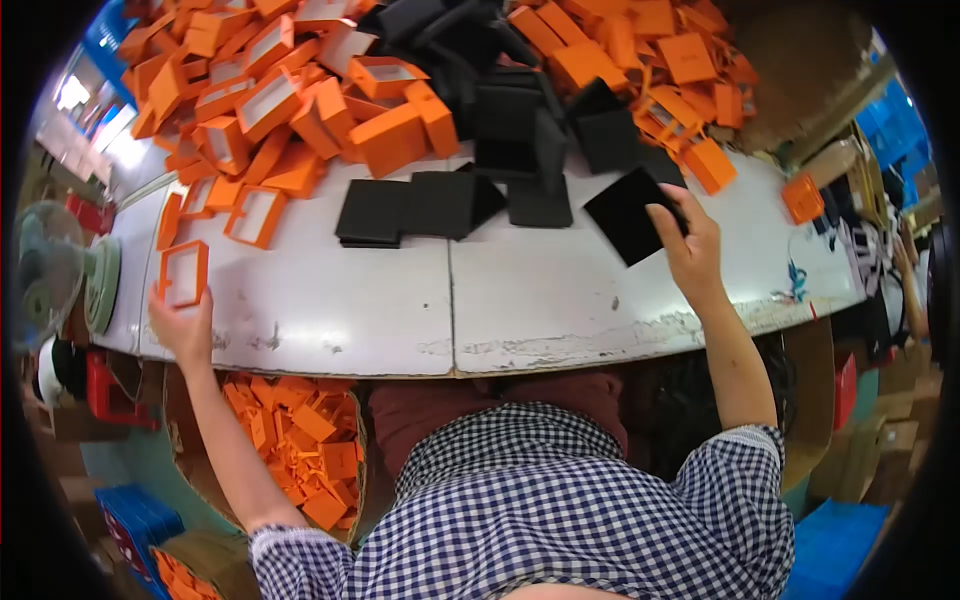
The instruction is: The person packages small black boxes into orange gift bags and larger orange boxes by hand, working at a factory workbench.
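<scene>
At the left of the white table, my left hand (183,322) grips the lower part of an orange frame-like box (184,273) with a pale inside. On the right, my right hand (690,235) holds a flat black square piece (628,217) between thumb and fingers, tilted above the table. Flat black pieces (405,208) lie in a row near the middle, and another black piece (540,205) lies between them and my right hand. Behind these rises a heap of black pieces (505,110).
Orange boxes (390,140) are heaped at the back left, more orange boxes (688,58) at the back right. A carton of orange pieces (310,440) stands below the table edge (455,374). A fan (100,285) is at the left; a person's arm (912,285) shows far right.
</scene>
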A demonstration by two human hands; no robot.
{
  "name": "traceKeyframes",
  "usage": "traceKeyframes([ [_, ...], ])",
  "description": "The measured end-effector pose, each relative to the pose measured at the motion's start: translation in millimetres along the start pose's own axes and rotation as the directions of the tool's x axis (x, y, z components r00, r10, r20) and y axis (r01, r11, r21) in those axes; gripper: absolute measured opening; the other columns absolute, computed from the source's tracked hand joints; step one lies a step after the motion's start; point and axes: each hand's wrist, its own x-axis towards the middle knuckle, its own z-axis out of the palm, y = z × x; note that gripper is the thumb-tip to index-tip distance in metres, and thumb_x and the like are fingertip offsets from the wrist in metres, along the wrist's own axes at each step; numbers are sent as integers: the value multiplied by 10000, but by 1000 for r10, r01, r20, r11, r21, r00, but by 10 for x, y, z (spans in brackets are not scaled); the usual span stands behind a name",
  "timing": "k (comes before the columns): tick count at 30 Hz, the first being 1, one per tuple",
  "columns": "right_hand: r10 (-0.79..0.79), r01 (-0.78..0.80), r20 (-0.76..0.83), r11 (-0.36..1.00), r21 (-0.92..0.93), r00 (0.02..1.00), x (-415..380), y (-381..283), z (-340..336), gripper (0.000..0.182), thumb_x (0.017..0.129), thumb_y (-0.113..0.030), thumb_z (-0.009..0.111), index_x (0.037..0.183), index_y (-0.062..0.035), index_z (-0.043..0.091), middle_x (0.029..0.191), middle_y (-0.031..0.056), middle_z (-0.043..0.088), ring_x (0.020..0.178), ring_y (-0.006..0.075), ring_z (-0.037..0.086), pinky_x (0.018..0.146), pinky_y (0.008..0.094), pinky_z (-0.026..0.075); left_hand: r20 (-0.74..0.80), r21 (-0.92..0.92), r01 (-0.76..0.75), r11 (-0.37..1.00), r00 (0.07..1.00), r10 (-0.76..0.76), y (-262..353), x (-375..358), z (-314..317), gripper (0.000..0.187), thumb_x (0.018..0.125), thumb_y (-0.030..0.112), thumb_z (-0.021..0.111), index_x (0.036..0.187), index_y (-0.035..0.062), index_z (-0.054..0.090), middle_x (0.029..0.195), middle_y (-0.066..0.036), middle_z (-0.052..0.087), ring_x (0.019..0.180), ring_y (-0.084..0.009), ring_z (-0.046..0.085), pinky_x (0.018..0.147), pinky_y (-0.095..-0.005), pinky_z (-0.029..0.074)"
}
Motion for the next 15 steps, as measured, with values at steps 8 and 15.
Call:
traceKeyframes([
  [8, -32, -286, 701, 899, 331, 712, -23, -726, 840, 235, 926, -138, 762, 1106, -16, 670, 913, 49, 678, 835, 111, 640, 756, 262, 506, 516, -818, 116, 563, 580, 631, 2634, -1463, -162, 1095, 701, 142, 900, 1575, 24, 251, 1605, -259, 299, 1492, -424, 328, 1224, -443, 316],
  [15, -10, -28, 436, 996, 81, 900, -480, -834, 927, 237, 844, -159, 814, 998, -24, 695, 949, 111, 598, 816, 273, 671, 667, 360, 548, 336, -876, -114, 468, 551, 764, 2791, -1551, -44, 1022, 773, 151, 851, 1585, 21, 245, 1660, -244, 217, 1469, -456, 338, 1182, -479, 382],
])
